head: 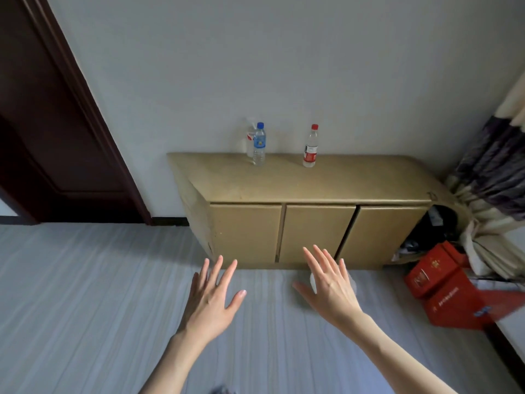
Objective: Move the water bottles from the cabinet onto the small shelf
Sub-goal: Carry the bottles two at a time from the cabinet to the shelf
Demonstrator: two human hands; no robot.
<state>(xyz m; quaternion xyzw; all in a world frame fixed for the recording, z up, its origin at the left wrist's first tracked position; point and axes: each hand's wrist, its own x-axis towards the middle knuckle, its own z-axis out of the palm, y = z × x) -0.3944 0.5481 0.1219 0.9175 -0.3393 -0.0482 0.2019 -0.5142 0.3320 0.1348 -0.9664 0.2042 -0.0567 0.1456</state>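
We hold left hand (211, 301) and right hand (331, 288) spread, empty. Ahead: cabinet (284, 180) with blue-capped bottle (259, 145), red-capped bottle (310, 146). Right: red boxes (443, 288), curtain (494, 172).

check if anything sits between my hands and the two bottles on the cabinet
Nothing visible does. The left hand and right hand hover open above bare striped floor, short of the tan wooden cabinet. The blue-capped clear bottle and red-capped clear bottle stand upright on top near the wall.
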